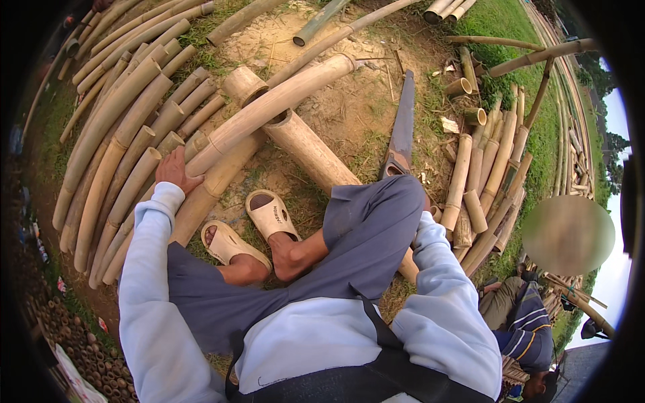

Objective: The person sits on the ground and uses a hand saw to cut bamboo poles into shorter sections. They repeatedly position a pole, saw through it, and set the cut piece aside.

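My left hand (178,172) is closed over the near-left end of a thick bamboo pole (279,101), its thumb out to the right. That pole slants away to the far right, lying across other bamboo. Under it, a second bamboo pole (312,151) runs toward my bent knee, and a cut end of bamboo (243,84) shows on its far side. My right hand (426,203) is mostly hidden behind the knee, so its fingers do not show. Just beyond that knee lies a handsaw (402,124) with a wooden handle, blade pointing away.
Long bamboo poles (121,148) are stacked at the left. Shorter bamboo pieces (494,164) lie piled at the right. My sandalled feet (272,218) rest on the ground before me. Another person (527,316) sits at the lower right. Many bamboo ends (87,352) show at the lower left.
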Tool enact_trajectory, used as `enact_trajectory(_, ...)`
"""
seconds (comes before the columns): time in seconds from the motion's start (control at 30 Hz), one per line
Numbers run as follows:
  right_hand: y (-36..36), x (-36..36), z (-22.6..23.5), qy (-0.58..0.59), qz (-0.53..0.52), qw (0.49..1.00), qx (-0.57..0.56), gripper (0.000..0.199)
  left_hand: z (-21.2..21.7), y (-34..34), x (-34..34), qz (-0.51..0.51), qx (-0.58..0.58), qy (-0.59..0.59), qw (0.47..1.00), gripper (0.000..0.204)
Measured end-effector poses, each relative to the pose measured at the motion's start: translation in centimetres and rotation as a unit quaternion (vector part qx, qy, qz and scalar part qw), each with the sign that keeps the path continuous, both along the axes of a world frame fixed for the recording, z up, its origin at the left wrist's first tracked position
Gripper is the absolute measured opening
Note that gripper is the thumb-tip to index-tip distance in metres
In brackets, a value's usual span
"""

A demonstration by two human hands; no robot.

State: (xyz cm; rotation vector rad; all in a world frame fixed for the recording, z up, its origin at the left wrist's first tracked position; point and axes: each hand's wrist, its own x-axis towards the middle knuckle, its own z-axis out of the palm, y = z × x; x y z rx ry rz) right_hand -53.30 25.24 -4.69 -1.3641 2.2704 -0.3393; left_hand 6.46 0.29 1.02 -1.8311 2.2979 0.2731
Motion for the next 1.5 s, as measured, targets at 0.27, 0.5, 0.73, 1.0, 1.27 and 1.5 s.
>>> enact_trajectory(0.27,-0.5,4.9,-0.1,0.069,-0.08,0.987,0.125,0.018,-0.1,-1.3,0.1,-0.018,0.018,-0.01,1.0,0.099)
enact_trajectory(0.5,-0.2,5.1,-1.3,0.088,-0.141,0.981,0.103,0.016,2.2,-2.7,-3.4,-0.035,0.064,-0.039,0.997,0.098)
enact_trajectory(0.73,-2.2,1.8,-3.1,0.077,-0.193,0.978,0.024,0.015,-0.4,-0.6,-3.1,0.003,-0.009,0.019,1.0,0.092)
enact_trajectory(1.0,-0.7,-3.7,-5.6,-0.023,-0.263,0.938,-0.223,0.014,0.3,-3.7,-4.5,-0.035,0.134,0.065,0.988,0.104)
enact_trajectory(1.27,2.1,-2.1,10.3,-0.188,-0.236,0.875,-0.38,0.016,-4.4,-7.0,-4.0,-0.01,0.204,0.145,0.968,0.107)
enact_trajectory(1.5,3.8,9.1,21.0,-0.257,-0.129,0.869,-0.402,0.029,-1.4,-4.0,-6.9,-0.058,-0.007,0.083,0.995,0.103)
